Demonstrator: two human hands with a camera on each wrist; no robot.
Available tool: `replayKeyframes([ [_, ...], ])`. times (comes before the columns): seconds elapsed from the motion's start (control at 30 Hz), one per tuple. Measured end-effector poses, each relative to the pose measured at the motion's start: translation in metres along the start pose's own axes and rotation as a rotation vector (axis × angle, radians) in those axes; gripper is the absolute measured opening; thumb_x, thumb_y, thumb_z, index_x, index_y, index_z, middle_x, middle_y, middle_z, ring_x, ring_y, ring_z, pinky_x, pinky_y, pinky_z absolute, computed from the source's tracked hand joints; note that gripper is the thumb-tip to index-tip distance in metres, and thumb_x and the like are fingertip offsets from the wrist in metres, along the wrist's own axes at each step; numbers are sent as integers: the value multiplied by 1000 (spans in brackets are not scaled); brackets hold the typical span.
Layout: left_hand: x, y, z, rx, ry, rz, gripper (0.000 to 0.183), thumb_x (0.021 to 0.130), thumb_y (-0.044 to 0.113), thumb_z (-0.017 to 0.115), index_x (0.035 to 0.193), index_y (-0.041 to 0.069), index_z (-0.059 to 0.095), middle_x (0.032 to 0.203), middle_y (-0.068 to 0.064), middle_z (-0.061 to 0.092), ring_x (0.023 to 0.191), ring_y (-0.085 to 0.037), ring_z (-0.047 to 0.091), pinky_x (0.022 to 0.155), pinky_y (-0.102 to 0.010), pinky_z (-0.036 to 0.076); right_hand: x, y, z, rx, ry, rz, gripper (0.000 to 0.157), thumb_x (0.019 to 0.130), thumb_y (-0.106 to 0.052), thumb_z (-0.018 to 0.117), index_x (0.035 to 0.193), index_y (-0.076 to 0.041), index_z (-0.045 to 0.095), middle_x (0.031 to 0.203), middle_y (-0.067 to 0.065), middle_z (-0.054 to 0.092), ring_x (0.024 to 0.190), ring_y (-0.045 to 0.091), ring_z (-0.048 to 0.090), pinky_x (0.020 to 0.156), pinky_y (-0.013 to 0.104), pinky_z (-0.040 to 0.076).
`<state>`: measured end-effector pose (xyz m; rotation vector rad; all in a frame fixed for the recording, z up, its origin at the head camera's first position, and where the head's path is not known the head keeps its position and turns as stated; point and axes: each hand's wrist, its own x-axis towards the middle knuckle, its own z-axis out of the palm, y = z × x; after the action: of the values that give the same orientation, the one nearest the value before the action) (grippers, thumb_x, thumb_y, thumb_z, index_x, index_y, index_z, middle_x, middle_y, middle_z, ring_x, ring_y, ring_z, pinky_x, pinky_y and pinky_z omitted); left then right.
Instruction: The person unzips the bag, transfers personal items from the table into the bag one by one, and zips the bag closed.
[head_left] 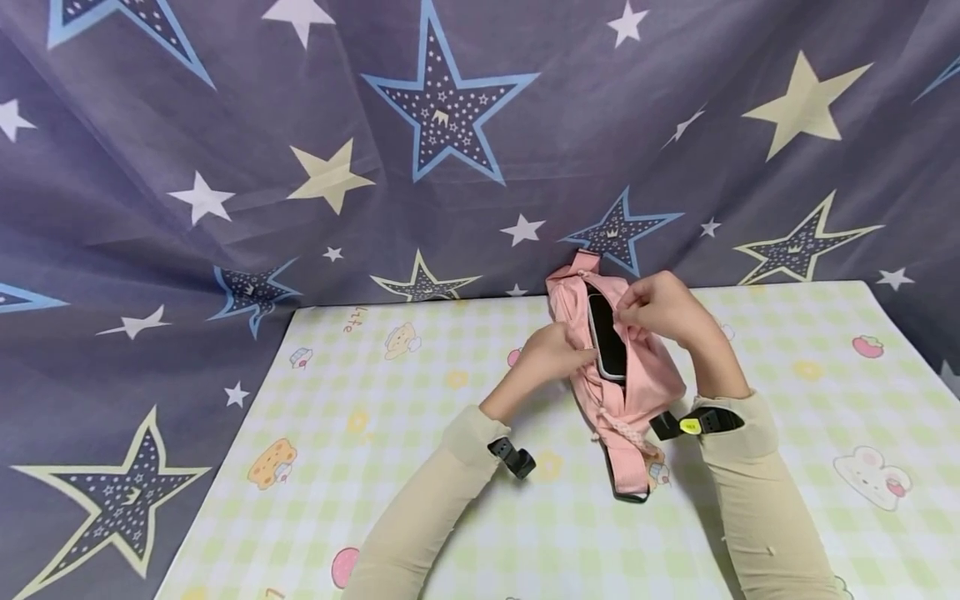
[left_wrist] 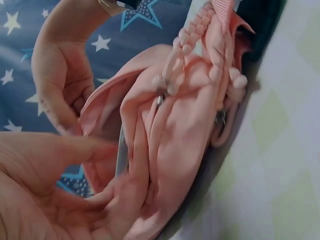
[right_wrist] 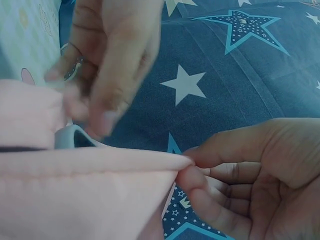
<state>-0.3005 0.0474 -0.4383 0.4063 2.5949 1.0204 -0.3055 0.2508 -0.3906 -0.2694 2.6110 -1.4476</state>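
Observation:
A pink sling bag point(head_left: 656, 375) lies on the tabletop, its opening spread. Inside it shows a phone point(head_left: 609, 337) with a dark screen and a pale rim. My right hand point(head_left: 663, 310) pinches the right edge of the opening between thumb and fingers; the right wrist view shows this edge pulled taut. At the left edge is my left hand point(head_left: 551, 354), its thumb reaching across the phone's lower end. In the left wrist view that hand's fingers rest along the bag's fabric, blurred. The phone's lower body is hidden in the bag.
The table point(head_left: 420, 467) has a checked cloth with cartoon prints. Behind it hangs a dark curtain point(head_left: 450, 217) with stars, close to the bag's far end. A pink strap point(head_left: 628, 471) with a black buckle and a braided cord point(left_wrist: 192, 37) trail from the bag's near end.

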Motion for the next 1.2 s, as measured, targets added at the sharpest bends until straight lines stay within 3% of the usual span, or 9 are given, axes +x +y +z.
replayKeyframes([
  [0.1, -10, -8, -4, -44, -202, -61, 46, 97, 40, 65, 76, 0, 73, 60, -7, 67, 50, -13, 61, 55, -26, 55, 1, 0, 1, -2, -19, -3, 16, 92, 2, 61, 95, 16, 68, 67, 5, 68, 56, 12, 64, 56, 29, 59],
  [0.17, -16, -11, -4, -103, -336, -86, 53, 100, 46, 61, 81, -2, 74, 63, -12, 69, 52, -17, 66, 59, -35, 61, 2, 2, 0, 0, -32, 3, 17, 92, 2, 60, 96, 17, 68, 67, 5, 68, 56, 12, 64, 56, 28, 59],
  [0.27, -23, -12, 1, -174, -423, -82, 57, 99, 51, 60, 89, -3, 75, 73, -19, 73, 58, -22, 70, 65, -42, 63, 2, 3, 0, 14, -58, 22, 18, 93, 2, 61, 100, 17, 67, 68, 4, 68, 57, 11, 64, 57, 28, 58],
  [0.5, -37, -8, 17, -215, -386, -81, 36, 91, 34, 75, 79, 0, 77, 68, -19, 72, 56, -23, 71, 59, -36, 62, 4, 6, 6, -27, -150, 12, 19, 93, -2, 66, 102, 14, 68, 70, 3, 69, 60, 11, 64, 57, 28, 56],
  [0.7, -49, -6, 29, -300, -374, -114, 35, 90, 28, 76, 75, -4, 74, 61, -18, 69, 45, -14, 64, 52, -34, 60, 4, 3, 9, -108, -191, -44, 19, 94, -6, 70, 103, 11, 70, 70, 6, 69, 60, 13, 64, 57, 28, 55],
  [0.97, -56, -9, 38, -335, -283, -87, 40, 89, 31, 77, 70, -3, 71, 64, -24, 70, 49, -23, 69, 51, -35, 60, -7, -14, -2, -158, -139, -132, 19, 94, -4, 68, 107, 9, 71, 71, 11, 70, 62, 16, 65, 61, 30, 56],
  [1.07, -57, -9, 40, -332, -251, -103, 43, 90, 35, 77, 69, -3, 72, 65, -23, 71, 50, -25, 70, 50, -35, 60, -1, -23, -8, -212, -123, -140, 18, 94, -2, 66, 107, 9, 71, 75, 15, 72, 63, 18, 66, 61, 31, 57],
  [1.2, -56, -9, 44, -331, -218, -134, 42, 88, 32, 78, 67, -3, 72, 65, -22, 71, 47, -21, 68, 48, -33, 58, 22, -30, -17, -325, -136, -165, 16, 94, -1, 66, 105, 9, 71, 85, 22, 75, 66, 23, 69, 61, 32, 57],
])
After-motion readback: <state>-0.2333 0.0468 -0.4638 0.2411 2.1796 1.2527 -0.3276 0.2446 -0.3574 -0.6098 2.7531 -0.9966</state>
